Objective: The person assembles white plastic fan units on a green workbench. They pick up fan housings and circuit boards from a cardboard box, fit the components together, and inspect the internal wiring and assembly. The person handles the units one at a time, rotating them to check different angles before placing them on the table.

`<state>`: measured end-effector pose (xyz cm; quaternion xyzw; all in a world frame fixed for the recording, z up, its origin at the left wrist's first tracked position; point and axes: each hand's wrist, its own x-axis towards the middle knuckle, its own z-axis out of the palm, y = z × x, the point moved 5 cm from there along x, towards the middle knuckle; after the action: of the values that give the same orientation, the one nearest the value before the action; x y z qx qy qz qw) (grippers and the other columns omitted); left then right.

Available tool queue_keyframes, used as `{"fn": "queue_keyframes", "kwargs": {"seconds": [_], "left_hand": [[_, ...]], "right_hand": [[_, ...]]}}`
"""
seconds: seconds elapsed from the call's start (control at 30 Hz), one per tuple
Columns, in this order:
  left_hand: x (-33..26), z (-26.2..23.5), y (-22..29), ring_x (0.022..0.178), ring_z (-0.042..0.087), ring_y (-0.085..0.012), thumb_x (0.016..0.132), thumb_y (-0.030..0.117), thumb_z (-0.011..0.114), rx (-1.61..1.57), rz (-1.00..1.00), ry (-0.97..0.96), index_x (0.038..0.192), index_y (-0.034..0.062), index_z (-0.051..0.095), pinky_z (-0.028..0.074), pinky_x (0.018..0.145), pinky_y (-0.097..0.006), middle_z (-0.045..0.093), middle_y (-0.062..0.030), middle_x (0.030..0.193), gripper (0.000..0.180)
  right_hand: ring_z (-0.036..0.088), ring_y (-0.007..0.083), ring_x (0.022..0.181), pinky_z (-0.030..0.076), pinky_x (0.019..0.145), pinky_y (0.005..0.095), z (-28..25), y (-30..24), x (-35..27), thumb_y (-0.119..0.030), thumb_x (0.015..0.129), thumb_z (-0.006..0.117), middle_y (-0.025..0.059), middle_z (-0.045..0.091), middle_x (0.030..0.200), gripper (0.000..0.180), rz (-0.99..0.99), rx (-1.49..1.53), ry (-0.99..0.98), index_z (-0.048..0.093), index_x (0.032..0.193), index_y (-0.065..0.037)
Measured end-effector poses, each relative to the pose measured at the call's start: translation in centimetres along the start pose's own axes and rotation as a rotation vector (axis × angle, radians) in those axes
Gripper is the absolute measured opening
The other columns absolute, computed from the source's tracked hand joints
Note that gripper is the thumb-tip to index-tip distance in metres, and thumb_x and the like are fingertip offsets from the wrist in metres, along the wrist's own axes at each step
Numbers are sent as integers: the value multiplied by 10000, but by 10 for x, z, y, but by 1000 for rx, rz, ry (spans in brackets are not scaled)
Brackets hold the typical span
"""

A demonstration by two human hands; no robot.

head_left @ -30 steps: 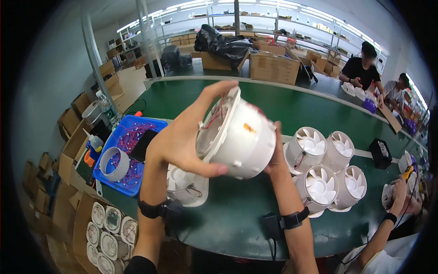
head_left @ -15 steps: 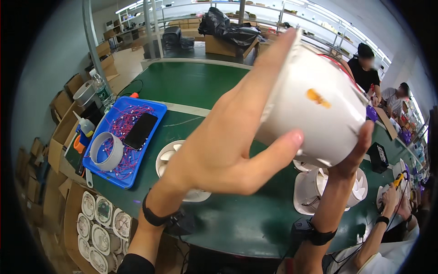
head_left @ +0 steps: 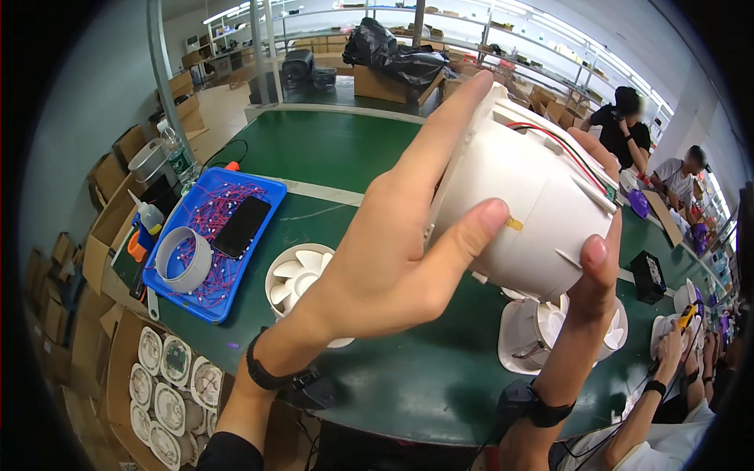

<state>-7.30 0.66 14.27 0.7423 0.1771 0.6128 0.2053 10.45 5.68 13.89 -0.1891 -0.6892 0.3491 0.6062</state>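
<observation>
A white plastic housing (head_left: 542, 192) is held tilted above the green table (head_left: 424, 385); its smooth, rounded wall bears a small amber mark (head_left: 515, 224), and red and black wires (head_left: 577, 157) run along its upper side to a green piece (head_left: 611, 192); the left hand (head_left: 385, 247), widely spread, grips the flanged end, thumb against the wall; the right hand (head_left: 598, 275), partly curled, clasps the opposite end.

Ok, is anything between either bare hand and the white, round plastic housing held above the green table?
Nothing visible: the bare left hand and bare right hand both hold the white, round plastic housing directly. Part of the right hand is hidden behind it.
</observation>
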Motion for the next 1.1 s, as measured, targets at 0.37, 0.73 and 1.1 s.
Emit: {"fn": "queue_keyframes", "kwargs": {"seconds": [0.37, 0.73, 1.1], "left_hand": [[-1, 10, 8, 1315, 418, -266, 819, 30, 551, -209, -83, 8, 1477, -77, 223, 307, 1103, -371, 434, -230, 1411, 743], [0, 7, 1, 1261, 483, -246, 755, 14, 647, -248, -122, 55, 1440, -34, 301, 377, 1057, -358, 499, -201, 1343, 769], [2, 5, -5, 1252, 493, -246, 735, -6, 677, -300, -178, 42, 1437, -34, 297, 388, 1054, -364, 511, -189, 1331, 799]], "right_hand": [[563, 298, 1152, 458, 967, 388, -13, -7, -6, -616, 587, 752, 208, 537, 1240, 1097, 44, 5, 7, 361, 1373, 41], [567, 291, 1139, 452, 972, 376, -13, -16, -11, -582, 578, 772, 203, 543, 1226, 1088, 23, -41, 28, 369, 1368, 49], [550, 284, 1141, 424, 979, 372, -19, -13, -9, -617, 582, 760, 186, 540, 1212, 1081, -19, -140, 21, 395, 1363, 35]]}}
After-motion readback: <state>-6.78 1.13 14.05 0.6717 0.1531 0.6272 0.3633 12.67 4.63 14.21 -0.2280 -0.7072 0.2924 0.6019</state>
